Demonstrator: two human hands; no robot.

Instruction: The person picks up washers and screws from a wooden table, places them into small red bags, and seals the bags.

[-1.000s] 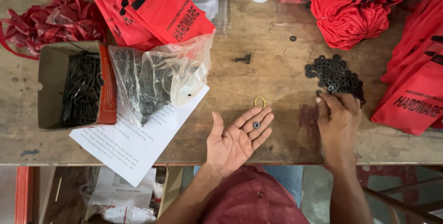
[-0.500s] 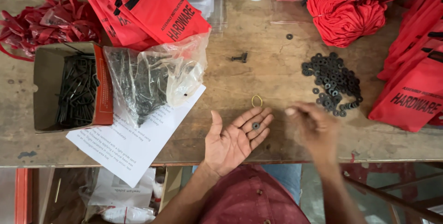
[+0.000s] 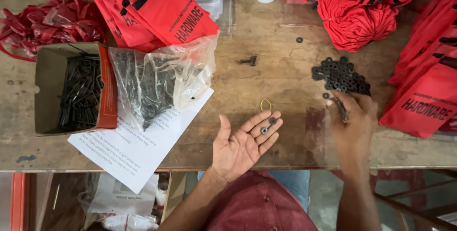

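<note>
My left hand (image 3: 243, 143) lies palm up over the front edge of the wooden table (image 3: 266, 83), fingers spread, with two small black washers (image 3: 268, 125) resting on the fingers. My right hand (image 3: 351, 124) reaches to the near edge of a pile of black washers (image 3: 340, 76), its fingertips touching a few of them; whether it grips one I cannot tell. A yellow rubber band (image 3: 265, 105) lies on the table just beyond my left fingertips.
A cardboard box of black metal parts (image 3: 78, 90) and a clear plastic bag of dark screws (image 3: 152, 86) sit left, on a printed paper sheet (image 3: 138, 150). Red fabric bags (image 3: 428, 78) crowd the right and back. A lone black bolt (image 3: 248, 60) lies mid-table.
My right hand came in to my left palm and went back out to the washer pile. A second washer now lies on my left fingers.
</note>
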